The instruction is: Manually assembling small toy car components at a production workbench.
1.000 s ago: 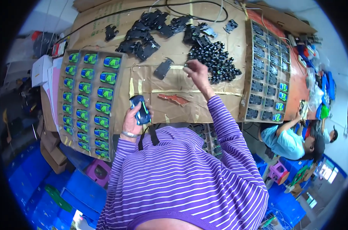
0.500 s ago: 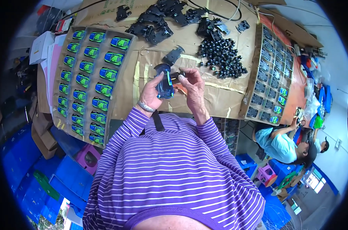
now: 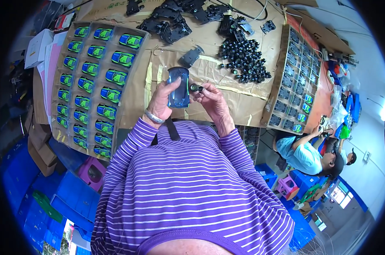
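Observation:
My left hand [image 3: 159,101] grips a toy car body [image 3: 179,87] by its left side, thumb over the edge. The car's dark hollow underside faces up, with blue showing at its rim. Just to its right, my right hand [image 3: 216,103] pinches a small black wheel pair [image 3: 195,87] between thumb and fingers. A single black chassis plate [image 3: 191,56] lies on the cardboard beyond the car body. Further right, a heap of small black wheels [image 3: 244,59] is spread out, and black chassis plates [image 3: 171,26] are piled at the far side.
At left stands a divided tray [image 3: 109,54] with rows of blue and green toy cars. A cardboard-edged tray [image 3: 272,102] at right holds black chassis parts and several cars. Cables [image 3: 260,17] cross the far edge. Another person [image 3: 305,158] works beyond the right tray.
The car body has turned from its side, so its hollow underside now faces up. My right hand, with the wheel pair, has shifted slightly down. The view has shifted a little.

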`<state>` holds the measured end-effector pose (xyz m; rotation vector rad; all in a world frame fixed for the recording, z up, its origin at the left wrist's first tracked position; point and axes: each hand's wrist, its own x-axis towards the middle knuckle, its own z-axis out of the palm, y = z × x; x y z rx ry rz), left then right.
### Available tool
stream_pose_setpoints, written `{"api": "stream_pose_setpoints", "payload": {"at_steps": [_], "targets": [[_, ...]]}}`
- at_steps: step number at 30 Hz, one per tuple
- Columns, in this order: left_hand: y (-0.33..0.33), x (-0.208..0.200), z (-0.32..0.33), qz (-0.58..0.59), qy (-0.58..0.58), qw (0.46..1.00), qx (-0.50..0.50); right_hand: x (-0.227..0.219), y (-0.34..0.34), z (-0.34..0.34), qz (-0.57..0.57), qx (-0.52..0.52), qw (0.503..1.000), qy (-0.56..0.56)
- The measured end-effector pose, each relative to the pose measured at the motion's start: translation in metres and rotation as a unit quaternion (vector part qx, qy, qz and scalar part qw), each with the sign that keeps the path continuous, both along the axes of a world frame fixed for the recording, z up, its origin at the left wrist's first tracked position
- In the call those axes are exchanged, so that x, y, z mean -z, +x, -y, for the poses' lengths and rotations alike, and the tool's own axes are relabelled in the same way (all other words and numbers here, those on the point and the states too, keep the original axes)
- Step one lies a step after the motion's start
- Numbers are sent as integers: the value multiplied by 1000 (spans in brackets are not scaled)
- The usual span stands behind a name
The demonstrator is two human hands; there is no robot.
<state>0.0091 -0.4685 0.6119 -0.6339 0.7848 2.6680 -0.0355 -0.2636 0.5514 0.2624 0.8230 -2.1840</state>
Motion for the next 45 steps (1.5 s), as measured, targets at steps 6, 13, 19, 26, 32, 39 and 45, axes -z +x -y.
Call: {"api": "stream_pose_setpoints", "payload": {"at_steps": [6, 13, 19, 26, 32, 39, 45], "targets": [[-3, -9, -7, 13, -41, 999, -4, 5, -1, -4, 46, 1, 999, -23], [-7, 2, -11, 8, -41, 999, 27, 0, -5, -10, 31, 53, 997, 48], [-8, 9, -15, 29, -190, 980, 49, -60, -5, 19, -197, 112, 918, 326], [-12, -4, -24, -66, -407, 899, 149, -66, -6, 27, -599, 96, 615, 504], [-6, -11, -21, -46, -125, 978, 159, -58, -2, 25, -638, 58, 583, 500], [-6, -5, -25, 14, -41, 998, 53, -88, -2, 31, -626, 83, 583, 512], [-4, 7, -30, 26, -180, 982, 55, -77, 2, 30, -564, 55, 580, 585]]}}
